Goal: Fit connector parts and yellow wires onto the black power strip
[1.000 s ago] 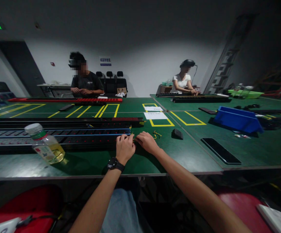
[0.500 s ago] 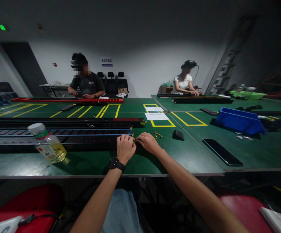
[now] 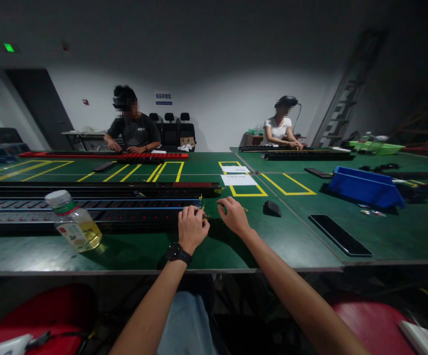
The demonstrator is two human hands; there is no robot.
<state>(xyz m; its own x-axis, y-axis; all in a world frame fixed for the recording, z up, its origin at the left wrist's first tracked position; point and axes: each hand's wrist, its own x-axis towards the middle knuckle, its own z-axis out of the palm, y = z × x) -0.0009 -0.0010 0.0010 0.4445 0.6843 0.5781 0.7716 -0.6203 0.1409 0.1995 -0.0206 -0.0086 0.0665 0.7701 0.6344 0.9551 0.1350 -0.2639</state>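
Note:
My left hand [image 3: 193,229], with a black watch on its wrist, is closed at the right end of a long black rail [image 3: 151,215] with red dots along it. Short yellow wires [image 3: 205,217] show at its fingertips; the exact grip is partly hidden by the fingers. To the right, my right hand [image 3: 233,215] hovers just above the table, apart from the left one. Its fingers are loosely bent, thumb and index finger apart, and nothing shows between them. Behind lies a second black rail [image 3: 184,189] with a yellow piece at its end.
A drink bottle [image 3: 75,224] stands on the near left of the green table [image 3: 273,241]. On the right lie a small black block [image 3: 272,208], a phone [image 3: 339,235] and a blue bin [image 3: 364,187]. White papers [image 3: 239,180] lie ahead. Two people work across the table.
My right hand has moved away from the left hand, slightly right and up, and its fingers have opened. My left hand stays at the rail's end. The view has tilted slightly up.

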